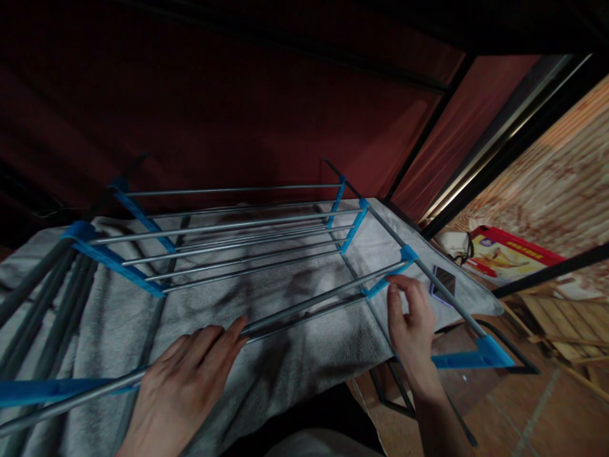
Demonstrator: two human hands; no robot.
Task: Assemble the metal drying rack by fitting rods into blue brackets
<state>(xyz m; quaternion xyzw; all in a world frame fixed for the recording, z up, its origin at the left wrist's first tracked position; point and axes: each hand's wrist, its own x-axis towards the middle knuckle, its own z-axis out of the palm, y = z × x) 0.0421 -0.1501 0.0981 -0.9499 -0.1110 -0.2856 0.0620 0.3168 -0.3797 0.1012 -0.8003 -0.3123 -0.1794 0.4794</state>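
A rack of grey metal rods and blue plastic brackets stretches over a grey cloth (328, 343). My left hand (185, 381) is closed over the near metal rod (323, 295), its fingers laid along the rod and its thumb hidden. At that rod's right end sits a blue bracket (408, 255) on a slanting side tube (442, 289). My right hand (413, 317) has its thumb and forefinger pinched together at this bracket's edge. Further back, several rods (247, 230) run between a left bracket (114, 260) and a right bracket (356, 228).
On the cloth right of the side tube lies a phone (443, 284). A red and yellow box (509, 254) and a white object (454, 244) are beyond it. Wooden slatted furniture (561, 327) stands at right. Dark red panels (266, 114) rise behind the rack.
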